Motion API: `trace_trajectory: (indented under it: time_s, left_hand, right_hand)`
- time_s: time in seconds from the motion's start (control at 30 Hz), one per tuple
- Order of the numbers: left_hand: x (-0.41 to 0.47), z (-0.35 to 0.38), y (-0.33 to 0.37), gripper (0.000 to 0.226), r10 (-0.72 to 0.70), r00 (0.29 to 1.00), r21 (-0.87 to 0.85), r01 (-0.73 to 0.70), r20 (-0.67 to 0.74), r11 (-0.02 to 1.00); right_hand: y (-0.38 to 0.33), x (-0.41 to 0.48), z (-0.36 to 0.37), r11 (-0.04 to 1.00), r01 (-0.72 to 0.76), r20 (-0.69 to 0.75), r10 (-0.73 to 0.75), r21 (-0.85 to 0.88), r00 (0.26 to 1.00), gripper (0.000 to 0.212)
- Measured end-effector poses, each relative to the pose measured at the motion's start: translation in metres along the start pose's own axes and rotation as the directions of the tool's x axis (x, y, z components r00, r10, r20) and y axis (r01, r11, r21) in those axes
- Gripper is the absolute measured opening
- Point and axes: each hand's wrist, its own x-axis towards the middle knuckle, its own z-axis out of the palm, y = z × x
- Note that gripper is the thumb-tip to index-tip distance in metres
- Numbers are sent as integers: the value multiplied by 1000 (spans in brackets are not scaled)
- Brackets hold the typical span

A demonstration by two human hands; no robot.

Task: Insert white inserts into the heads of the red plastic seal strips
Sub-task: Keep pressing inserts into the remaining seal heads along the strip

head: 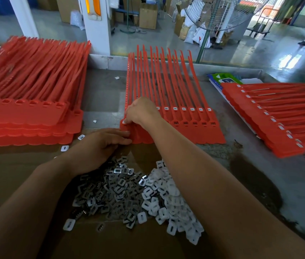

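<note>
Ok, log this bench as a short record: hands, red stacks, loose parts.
left hand: rests flat on the middle sheet, near-left edge
right hand: pinches a white insert at the sheet's leftmost head
middle sheet: other visible heads hold inserts
left stack: top heads empty
right stack: inserts fitted
loose parts: white insert pile beside grey metal pile, on cardboard

Your view is evenly bright. Daylight seems to enter from about one o'clock, leaving white glare patches on the floor. Soft, shallow shadows fall on the cardboard toward six o'clock. Edges bow with wide-angle distortion, and the far background looks slightly soft.
</note>
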Motion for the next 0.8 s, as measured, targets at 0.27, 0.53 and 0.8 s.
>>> trace_trajectory:
  time_s: [0.27, 0.53, 0.8]
  left_hand:
    - [0, 0, -2, 37, 11, 1000, 15, -12, 18, 1000]
    - [1, 0, -3, 36, 20, 1000, 1, -20, 19, 1000]
    - [1, 3, -6, 43, -34, 999, -12, 34, 40, 999]
  right_hand:
    - [4, -6, -1, 995, 88, 4, -88, -50, 996, 20]
    - [12, -36, -34, 971, 55, 164, -94, 233, 982, 8]
    - [42, -79, -69, 991, 83, 286, -110, 104, 952, 12]
